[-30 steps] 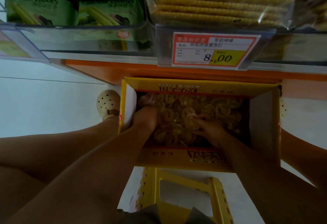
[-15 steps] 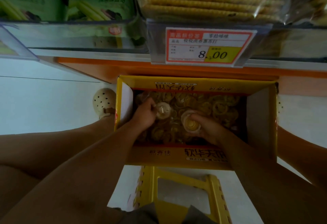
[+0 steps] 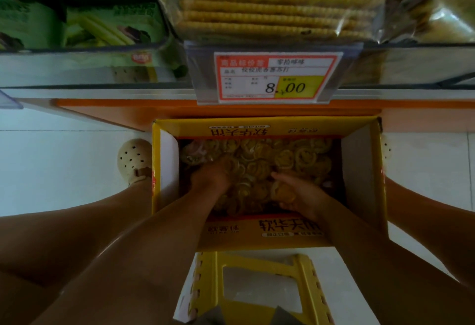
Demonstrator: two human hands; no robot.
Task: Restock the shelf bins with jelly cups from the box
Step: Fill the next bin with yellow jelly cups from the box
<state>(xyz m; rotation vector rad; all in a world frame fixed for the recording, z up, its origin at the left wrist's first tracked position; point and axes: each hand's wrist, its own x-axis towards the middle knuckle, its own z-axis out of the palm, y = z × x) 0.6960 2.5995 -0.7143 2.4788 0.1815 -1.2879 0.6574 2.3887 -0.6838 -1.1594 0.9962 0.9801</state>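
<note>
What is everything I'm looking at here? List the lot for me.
box: one, yellow, open on the floor below the shelf.
jelly cups: many, yellowish, loose inside the box.
price tag: one, red, white and yellow, on the shelf edge, reads 8.00.
biscuit packs: at least one, clear wrap over yellow biscuits, above the tag.
green cookie packs: at least two, shelf bin at left.
stool: one, yellow, nearest the camera.
clogs: two, cream, either side of the box.
left hand: in the box, fingers buried among the cups.
right hand: in the box, curled round a cup.
</note>
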